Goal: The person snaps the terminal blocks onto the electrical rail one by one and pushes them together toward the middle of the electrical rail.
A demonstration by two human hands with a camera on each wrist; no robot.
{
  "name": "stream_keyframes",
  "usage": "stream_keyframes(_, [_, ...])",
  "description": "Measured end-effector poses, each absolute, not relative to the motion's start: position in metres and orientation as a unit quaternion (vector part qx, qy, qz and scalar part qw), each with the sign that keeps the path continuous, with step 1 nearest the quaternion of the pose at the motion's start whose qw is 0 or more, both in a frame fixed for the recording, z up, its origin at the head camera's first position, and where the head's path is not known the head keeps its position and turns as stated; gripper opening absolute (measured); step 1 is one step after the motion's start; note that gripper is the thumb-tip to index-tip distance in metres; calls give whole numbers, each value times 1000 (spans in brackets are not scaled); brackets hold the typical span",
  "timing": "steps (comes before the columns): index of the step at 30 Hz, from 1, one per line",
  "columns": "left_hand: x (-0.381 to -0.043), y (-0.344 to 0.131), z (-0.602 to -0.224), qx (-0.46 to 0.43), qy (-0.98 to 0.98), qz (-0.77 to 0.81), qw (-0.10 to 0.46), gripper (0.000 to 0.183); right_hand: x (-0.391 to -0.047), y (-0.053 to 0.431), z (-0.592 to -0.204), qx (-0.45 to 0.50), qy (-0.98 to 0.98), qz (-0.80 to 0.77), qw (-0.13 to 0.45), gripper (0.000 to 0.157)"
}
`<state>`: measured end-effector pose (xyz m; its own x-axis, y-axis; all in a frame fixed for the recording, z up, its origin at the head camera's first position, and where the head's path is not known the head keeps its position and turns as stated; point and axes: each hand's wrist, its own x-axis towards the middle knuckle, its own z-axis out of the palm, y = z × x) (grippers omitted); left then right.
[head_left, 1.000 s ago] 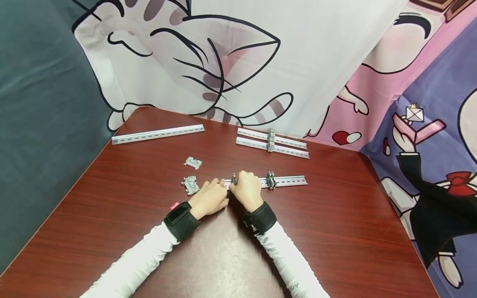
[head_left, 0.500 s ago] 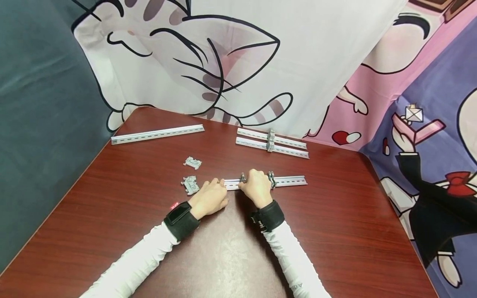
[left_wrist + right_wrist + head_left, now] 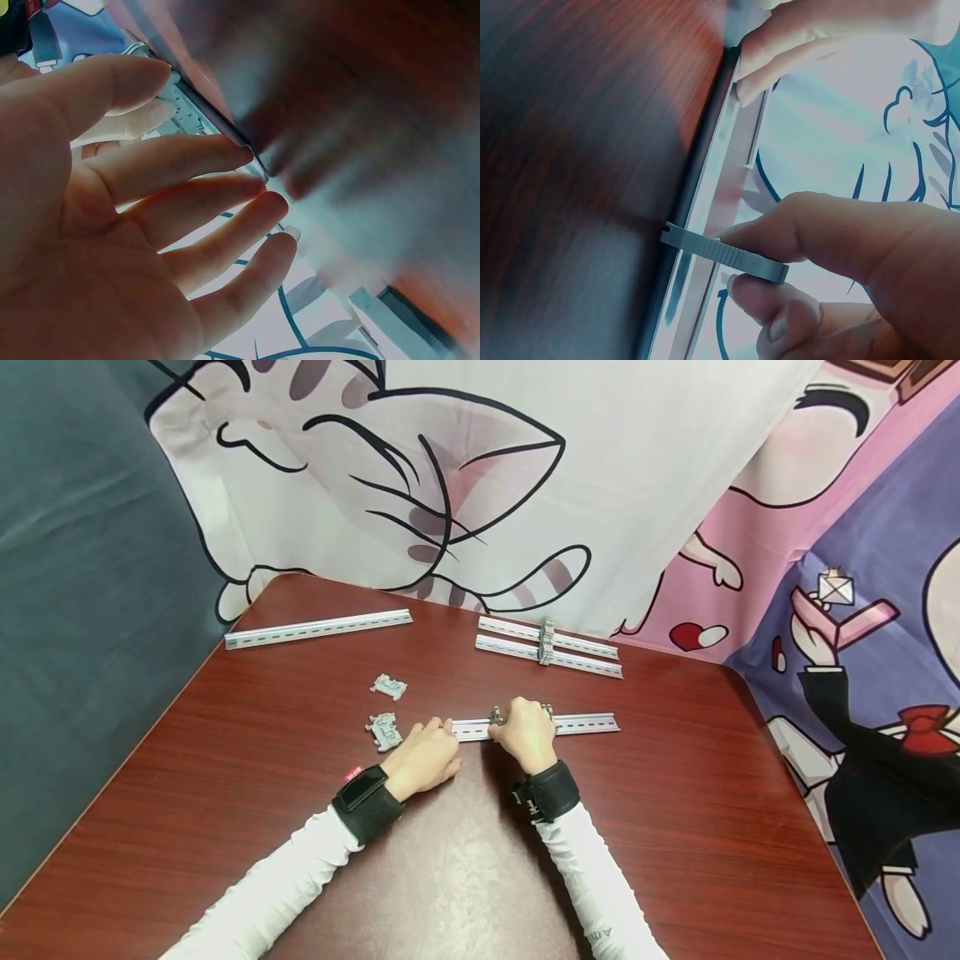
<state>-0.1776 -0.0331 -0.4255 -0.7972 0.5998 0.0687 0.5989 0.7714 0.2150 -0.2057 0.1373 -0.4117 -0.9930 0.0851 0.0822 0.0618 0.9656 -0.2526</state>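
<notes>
A slotted metal DIN rail [image 3: 588,723] lies across the middle of the table in the head view. At its left end rests my left hand [image 3: 423,758], fingers fairly straight with their tips on the rail, as the left wrist view [image 3: 255,161] fingertips show. My right hand [image 3: 527,735] pinches a thin grey terminal block [image 3: 720,253] between thumb and fingers; the block sits across the rail. Just right of that hand, another block [image 3: 549,712] on the rail is mostly hidden. Two loose grey terminal blocks, one nearer [image 3: 385,731] and one farther [image 3: 387,687], lie left of the rail.
Toward the back right, two parallel rails [image 3: 592,668] carry a grey block piece [image 3: 546,643] bridging them. A longer single rail [image 3: 318,629] lies at the back left. Printed cloth [image 3: 637,460] hangs behind the brown table [image 3: 225,760].
My right hand has slid rightward along the rail with the pinched terminal block, closing on the other block there. My left hand has stayed at the rail's left end.
</notes>
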Motion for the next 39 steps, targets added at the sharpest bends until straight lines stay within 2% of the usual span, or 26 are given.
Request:
stream_keyframes(14, [-178,-32,-426,316,942,110,2,24,-210,146,-412,-45,-990,126,47,43])
stream_keyframes(39, [-179,-31,-431,321,941,101,-19,27,-214,170,-406,-102,-985,136,39,40])
